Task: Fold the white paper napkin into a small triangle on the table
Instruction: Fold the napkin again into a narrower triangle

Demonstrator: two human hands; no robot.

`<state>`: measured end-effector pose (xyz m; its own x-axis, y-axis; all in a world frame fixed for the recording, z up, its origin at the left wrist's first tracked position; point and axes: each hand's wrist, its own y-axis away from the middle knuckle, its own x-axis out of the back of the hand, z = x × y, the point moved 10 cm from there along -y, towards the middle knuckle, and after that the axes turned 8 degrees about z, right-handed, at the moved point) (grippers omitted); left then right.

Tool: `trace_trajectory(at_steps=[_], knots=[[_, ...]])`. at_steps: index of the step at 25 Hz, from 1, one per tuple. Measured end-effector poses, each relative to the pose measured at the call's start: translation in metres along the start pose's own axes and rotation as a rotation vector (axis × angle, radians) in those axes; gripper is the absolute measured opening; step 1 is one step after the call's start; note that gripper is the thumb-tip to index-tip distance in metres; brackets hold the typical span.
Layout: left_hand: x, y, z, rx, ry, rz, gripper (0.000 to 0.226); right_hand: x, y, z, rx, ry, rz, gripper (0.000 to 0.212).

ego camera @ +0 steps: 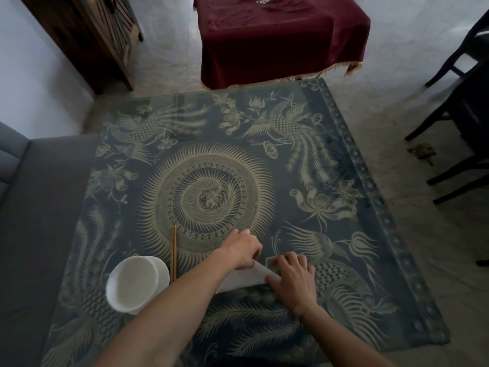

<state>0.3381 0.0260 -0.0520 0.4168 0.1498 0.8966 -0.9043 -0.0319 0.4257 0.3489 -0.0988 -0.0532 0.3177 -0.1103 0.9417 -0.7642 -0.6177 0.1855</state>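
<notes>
While the white paper napkin (246, 278) lies flat near the lower middle of the frame, already showing a slanted folded edge, both hands work on it. The left hand (244, 251) sits at its upper left corner with fingers curled together, apparently pinching that corner. The right hand (292, 280) presses down on the right end, fingers spread and flat, clamping nothing. Thin paper on a slick surface could slide or crease off-line if either hand lifts too soon, leaving a lopsided triangle; a hard pull at the pinched corner could tear it. Just left stand a pair of chopsticks (173, 254) and a white bowl (136, 283), close enough for a forearm to knock. The worktop (370, 186) is glossy, blue-grey, patterned with birds and flowers. Beyond it, at upper middle, stands a maroon-draped table (277, 38); dark chairs (460, 102) are at right.
</notes>
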Motion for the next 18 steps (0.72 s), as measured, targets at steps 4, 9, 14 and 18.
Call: trace_trajectory(at_steps=[4, 9, 14, 18], knots=[[0.003, 0.004, -0.022, 0.135, 0.304, -0.028, 0.012, 0.009, -0.016, -0.002, -0.019, -0.195, -0.025, 0.041], [-0.009, 0.027, -0.068, 0.486, 0.851, -0.011, 0.017, 0.009, -0.036, 0.000, -0.303, -0.729, -0.040, 0.059], [-0.035, 0.058, -0.084, 0.712, 1.159, 0.059, 0.022, -0.004, -0.050, -0.025, -0.203, -0.597, -0.143, 0.029], [-0.048, 0.074, -0.093, 0.735, 1.080, 0.074, 0.025, -0.009, -0.052, -0.040, -0.122, -0.476, -0.155, 0.012]])
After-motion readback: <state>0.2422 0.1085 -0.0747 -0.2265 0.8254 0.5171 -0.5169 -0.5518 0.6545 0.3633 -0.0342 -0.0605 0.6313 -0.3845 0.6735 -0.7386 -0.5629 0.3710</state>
